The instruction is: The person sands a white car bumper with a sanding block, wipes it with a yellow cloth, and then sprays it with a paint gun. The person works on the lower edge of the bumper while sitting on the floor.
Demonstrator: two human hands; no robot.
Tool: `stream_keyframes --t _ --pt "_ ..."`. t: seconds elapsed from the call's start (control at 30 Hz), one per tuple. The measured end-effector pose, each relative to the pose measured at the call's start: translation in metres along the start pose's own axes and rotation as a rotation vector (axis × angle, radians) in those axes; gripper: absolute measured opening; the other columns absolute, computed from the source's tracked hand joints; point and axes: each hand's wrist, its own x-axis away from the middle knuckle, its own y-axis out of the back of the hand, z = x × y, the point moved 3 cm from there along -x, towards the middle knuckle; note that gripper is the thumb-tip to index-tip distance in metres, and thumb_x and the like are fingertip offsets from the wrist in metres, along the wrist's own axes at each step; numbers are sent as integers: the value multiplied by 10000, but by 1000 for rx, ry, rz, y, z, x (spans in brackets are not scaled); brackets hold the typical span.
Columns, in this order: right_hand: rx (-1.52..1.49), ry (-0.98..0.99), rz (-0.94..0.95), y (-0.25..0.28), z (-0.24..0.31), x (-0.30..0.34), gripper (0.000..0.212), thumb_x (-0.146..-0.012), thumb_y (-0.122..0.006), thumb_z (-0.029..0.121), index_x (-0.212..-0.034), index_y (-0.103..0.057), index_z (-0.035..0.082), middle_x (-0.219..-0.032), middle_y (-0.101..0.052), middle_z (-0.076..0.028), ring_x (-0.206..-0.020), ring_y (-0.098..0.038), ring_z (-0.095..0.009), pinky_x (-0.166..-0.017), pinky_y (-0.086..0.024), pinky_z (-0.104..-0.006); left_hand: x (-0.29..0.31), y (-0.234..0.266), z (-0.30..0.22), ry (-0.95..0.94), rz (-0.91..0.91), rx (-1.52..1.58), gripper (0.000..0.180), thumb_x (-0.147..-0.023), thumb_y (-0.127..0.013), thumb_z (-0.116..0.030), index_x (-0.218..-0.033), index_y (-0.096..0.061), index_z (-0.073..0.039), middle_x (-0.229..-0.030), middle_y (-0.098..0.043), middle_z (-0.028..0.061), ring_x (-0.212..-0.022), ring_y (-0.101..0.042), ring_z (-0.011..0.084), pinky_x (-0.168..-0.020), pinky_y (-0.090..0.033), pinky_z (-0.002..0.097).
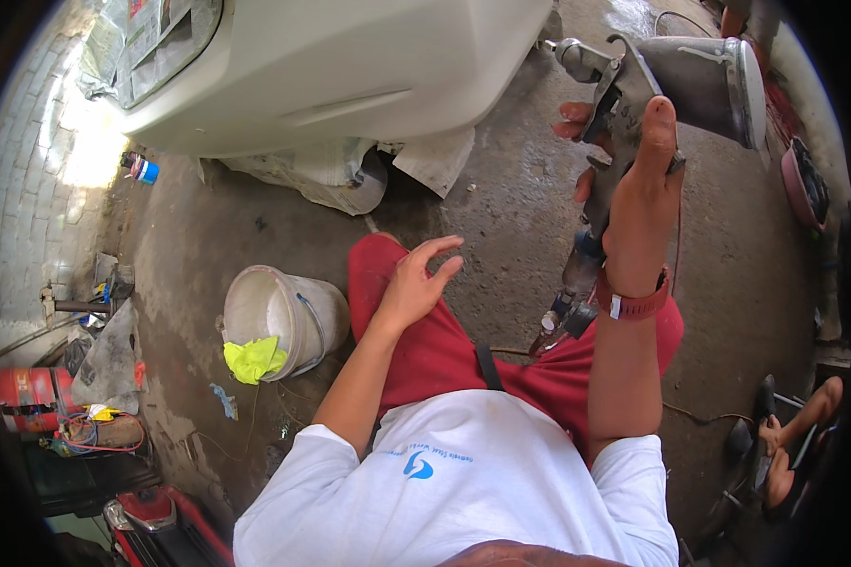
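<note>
My right hand (641, 194) is wrapped around the handle of a metal spray gun (624, 104), raised to the right of my knees. The gun has a large grey cup (700, 83), tilted on its side, and its nozzle points toward a vehicle's body panel. An air fitting (581, 265) runs down from the handle. My left hand (420, 283) lies over my left knee, fingers apart and holding nothing. In front of me is the pale, smooth body panel (350, 85), with masking newspaper (303, 175) along its lower edge.
A whitish bucket (298, 321) with a yellow-green cloth (255, 359) over its rim stands left of my knee. A blue can (145, 170) lies farther off. Red equipment (33, 397) and cables are at the left wall. Another person's legs (794, 435) show at right, near a pink basin (804, 184).
</note>
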Motion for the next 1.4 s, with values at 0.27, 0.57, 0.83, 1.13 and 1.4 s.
stream_keyframes --t 0.27,0.57,0.83,1.13,1.4 --pt "-17 -55 78 -23 13 -2 644 -1167 -460 600 -1247 -734 22 -938 -790 -78 -819 -751 -132 -489 -496 -274 -29 -31 -114 -206 280 906 479 -1145 -660 -343 -1503 -637 -27 -1373 -732 97 -1273 -689 202 -1132 -527 380" --pt "-73 -59 411 -85 6 23 637 -1178 -476 562 -1332 -718 -7 -957 -786 -100 -806 -740 -146 -497 -492 -239 -18 -13 -95 -224 99 1106 292 -1097 -754 -274 -1320 -747 -86 -1176 -741 -25 -1051 -650 74 -970 -525 311" --pt "-173 -117 426 -95 9 12 602 -1159 -541 558 -1165 -721 -16 -836 -729 -79 -717 -691 -129 -576 -513 -281 -28 -9 -102 -294 -23 1113 268 -1081 -779 -250 -1280 -789 -71 -1080 -740 -51 -1005 -624 53 -940 -498 284" --pt "-10 -3 136 -39 24 -16 660 -1164 -470 604 -1171 -747 4 -904 -796 -82 -767 -759 -153 -486 -491 -275 -76 -47 -141 -316 273 1148 279 -1097 -748 -233 -1287 -788 -32 -1080 -782 -27 -1028 -675 65 -982 -523 273" --pt "-21 3 -63 -9 10 10 626 -1190 -412 539 -1210 -722 -4 -988 -795 -99 -842 -748 -133 -510 -493 -254 -77 -70 -126 -218 391 1019 246 -1072 -786 -230 -1188 -803 -13 -1096 -773 -26 -1005 -658 44 -933 -534 257"
